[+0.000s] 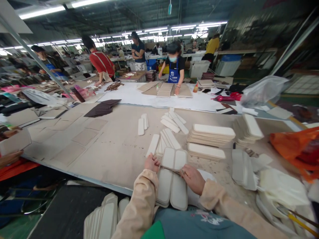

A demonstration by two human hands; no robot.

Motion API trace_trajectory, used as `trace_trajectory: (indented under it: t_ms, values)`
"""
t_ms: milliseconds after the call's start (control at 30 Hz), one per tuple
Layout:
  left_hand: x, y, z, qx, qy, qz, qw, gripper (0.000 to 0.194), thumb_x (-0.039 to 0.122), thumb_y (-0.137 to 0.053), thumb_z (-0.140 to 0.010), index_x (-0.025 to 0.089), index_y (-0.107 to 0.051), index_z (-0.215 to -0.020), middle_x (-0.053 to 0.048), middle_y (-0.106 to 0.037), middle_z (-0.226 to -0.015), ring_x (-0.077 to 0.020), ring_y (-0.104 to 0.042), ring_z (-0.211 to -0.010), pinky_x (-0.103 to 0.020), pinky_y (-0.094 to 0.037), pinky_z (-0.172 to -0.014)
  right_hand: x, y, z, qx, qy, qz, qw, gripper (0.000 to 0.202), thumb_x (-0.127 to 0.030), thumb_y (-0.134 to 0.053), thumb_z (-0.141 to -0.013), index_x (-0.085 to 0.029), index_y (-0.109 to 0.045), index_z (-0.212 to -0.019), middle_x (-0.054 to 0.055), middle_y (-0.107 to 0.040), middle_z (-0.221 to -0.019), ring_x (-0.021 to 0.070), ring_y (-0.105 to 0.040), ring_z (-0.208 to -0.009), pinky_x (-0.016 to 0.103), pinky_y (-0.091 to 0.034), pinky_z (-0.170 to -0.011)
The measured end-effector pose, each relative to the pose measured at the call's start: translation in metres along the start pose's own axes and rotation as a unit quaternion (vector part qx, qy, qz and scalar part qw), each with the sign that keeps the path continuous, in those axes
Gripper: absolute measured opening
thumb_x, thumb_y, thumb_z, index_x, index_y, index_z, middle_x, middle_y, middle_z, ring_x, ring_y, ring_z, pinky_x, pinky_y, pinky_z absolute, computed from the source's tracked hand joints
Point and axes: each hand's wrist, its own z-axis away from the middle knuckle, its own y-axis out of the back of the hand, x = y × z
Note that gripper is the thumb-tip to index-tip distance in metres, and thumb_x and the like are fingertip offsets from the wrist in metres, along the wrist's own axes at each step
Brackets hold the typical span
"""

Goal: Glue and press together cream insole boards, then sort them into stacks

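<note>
My left hand [152, 163] and my right hand [193, 178] pinch the two ends of a thin brown strip-like piece [170, 169], seen edge-on. It is held above two stacks of long, round-cornered cream panels, the left stack [164, 189] and the right stack [178, 196], which lie side by side at the table's near edge. Just beyond my hands, more cream panels [171, 137] lie fanned out. Both hands are closed, fingertips around the strip's ends.
Neat piles of cream panels [210, 134] stand to the right, near white scraps [243, 167] and an orange bag [296, 149]. Dark brown sheets [102, 108] lie at left. More panels [102, 219] rest below the table edge. Co-worker [174, 66] stands across the table; another's hand [10, 157] is far left.
</note>
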Motion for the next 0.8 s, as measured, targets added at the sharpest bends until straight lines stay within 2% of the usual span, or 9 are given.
trace_trajectory:
  t_ms: [133, 300, 400, 500, 567, 633, 667, 733, 800]
  values:
    - [0.004, 0.005, -0.01, 0.043, 0.013, -0.005, 0.999, 0.037, 0.028, -0.044, -0.093, 0.02, -0.025, -0.061, 0.011, -0.013, -0.05, -0.0038, -0.011, -0.038, -0.019, -0.012, -0.037, 0.003, 0.002, 0.009, 0.005, -0.013, -0.012, 1.0, 0.043, -0.035, -0.031, -0.098, -0.02, -0.056, -0.066, 0.003, -0.057, -0.072, 0.0169, -0.053, -0.072, 0.032, -0.038, -0.07]
    - [0.005, 0.01, -0.017, 0.05, -0.012, -0.035, 0.998, 0.037, 0.032, -0.043, -0.093, 0.02, -0.026, -0.062, 0.011, -0.014, -0.05, -0.0039, -0.011, -0.039, -0.019, -0.012, -0.036, 0.012, -0.001, 0.021, -0.001, -0.029, -0.069, 0.997, 0.044, -0.039, -0.029, -0.097, -0.021, -0.055, -0.065, 0.004, -0.055, -0.071, 0.0186, -0.054, -0.072, 0.034, -0.039, -0.07]
    - [0.006, 0.009, -0.009, 0.011, -0.038, -0.079, 0.996, 0.035, 0.032, -0.042, -0.092, 0.021, -0.024, -0.064, 0.011, -0.014, -0.048, -0.0039, -0.011, -0.037, -0.018, -0.01, -0.037, 0.017, 0.004, 0.025, 0.006, -0.05, -0.098, 0.994, 0.045, -0.04, -0.027, -0.096, -0.022, -0.054, -0.065, 0.004, -0.056, -0.071, 0.019, -0.055, -0.071, 0.034, -0.041, -0.069]
    - [0.01, 0.004, 0.012, -0.085, -0.047, -0.157, 0.983, 0.025, 0.035, -0.054, -0.084, 0.021, -0.037, -0.071, 0.013, -0.021, -0.046, -0.0038, -0.014, -0.036, -0.018, -0.011, -0.037, 0.012, 0.021, 0.017, 0.011, -0.058, -0.134, 0.989, 0.042, -0.041, -0.033, -0.093, -0.022, -0.056, -0.064, 0.004, -0.058, -0.068, 0.0192, -0.055, -0.069, 0.034, -0.041, -0.068]
    - [0.013, -0.003, 0.027, -0.16, -0.034, -0.223, 0.961, 0.023, 0.034, -0.064, -0.074, 0.021, -0.05, -0.086, 0.013, -0.027, -0.046, -0.0041, -0.019, -0.036, -0.017, -0.013, -0.038, 0.001, 0.035, 0.002, 0.014, -0.05, -0.168, 0.984, 0.038, -0.041, -0.04, -0.09, -0.021, -0.059, -0.064, 0.004, -0.059, -0.068, 0.0191, -0.055, -0.071, 0.034, -0.04, -0.07]
    - [0.014, -0.01, 0.039, -0.243, -0.03, -0.334, 0.91, 0.031, 0.035, -0.068, -0.069, 0.02, -0.056, -0.093, 0.012, -0.033, -0.046, -0.0052, -0.026, -0.037, -0.018, -0.018, -0.039, -0.012, 0.045, -0.019, 0.029, -0.051, -0.203, 0.978, 0.034, -0.043, -0.045, -0.087, -0.021, -0.061, -0.066, 0.003, -0.059, -0.07, 0.0178, -0.054, -0.073, 0.033, -0.039, -0.073]
    - [0.013, -0.014, 0.043, -0.276, -0.034, -0.389, 0.878, 0.03, 0.035, -0.069, -0.068, 0.019, -0.059, -0.09, 0.01, -0.036, -0.046, -0.006, -0.03, -0.039, -0.019, -0.021, -0.04, -0.017, 0.046, -0.03, 0.036, -0.07, -0.248, 0.966, 0.032, -0.044, -0.051, -0.084, -0.021, -0.06, -0.065, 0.002, -0.057, -0.067, 0.0168, -0.052, -0.071, 0.031, -0.04, -0.072]
    - [0.011, -0.021, 0.045, -0.307, -0.054, -0.472, 0.824, 0.023, 0.038, -0.065, -0.07, 0.018, -0.059, -0.077, 0.007, -0.041, -0.047, -0.0074, -0.034, -0.043, -0.021, -0.024, -0.043, -0.024, 0.043, -0.051, 0.041, -0.101, -0.298, 0.948, 0.035, -0.049, -0.051, -0.083, -0.02, -0.058, -0.064, -0.001, -0.051, -0.058, 0.0143, -0.049, -0.061, 0.029, -0.041, -0.065]
    - [0.007, -0.024, 0.045, -0.288, -0.077, -0.495, 0.816, 0.024, 0.041, -0.06, -0.075, 0.018, -0.054, -0.067, 0.005, -0.042, -0.049, -0.0087, -0.035, -0.046, -0.023, -0.025, -0.045, -0.028, 0.032, -0.063, 0.04, -0.129, -0.337, 0.932, 0.04, -0.055, -0.044, -0.085, -0.021, -0.056, -0.068, -0.002, -0.047, -0.054, 0.0126, -0.046, -0.052, 0.028, -0.043, -0.056]
